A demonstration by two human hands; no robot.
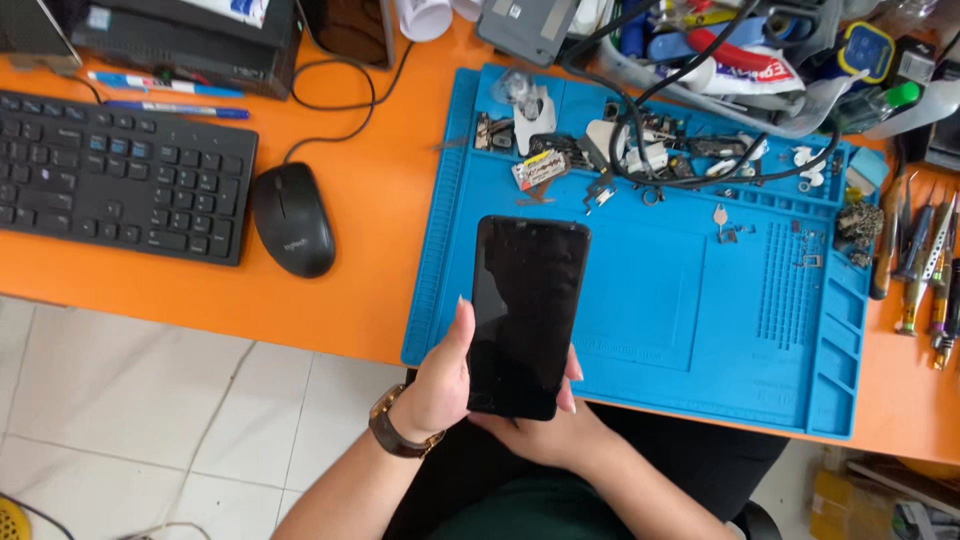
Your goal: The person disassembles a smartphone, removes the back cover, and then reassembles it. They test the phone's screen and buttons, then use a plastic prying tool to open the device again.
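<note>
A black smartphone [525, 312] with a dark screen is held face up over the near left part of a blue repair mat [690, 330]. My left hand [440, 385], with a brown watch on the wrist, grips the phone's left edge with the thumb on the screen rim. Beneath the phone's lower end, my right hand [545, 430] cradles it, fingertips showing at the right edge.
Small parts, screws and black cables lie along the mat's far edge [650, 150]. A black mouse [292, 218] and keyboard [120, 180] sit left on the orange desk. Screwdrivers [925, 270] lie at the right. A cluttered tray [740, 60] stands at the back.
</note>
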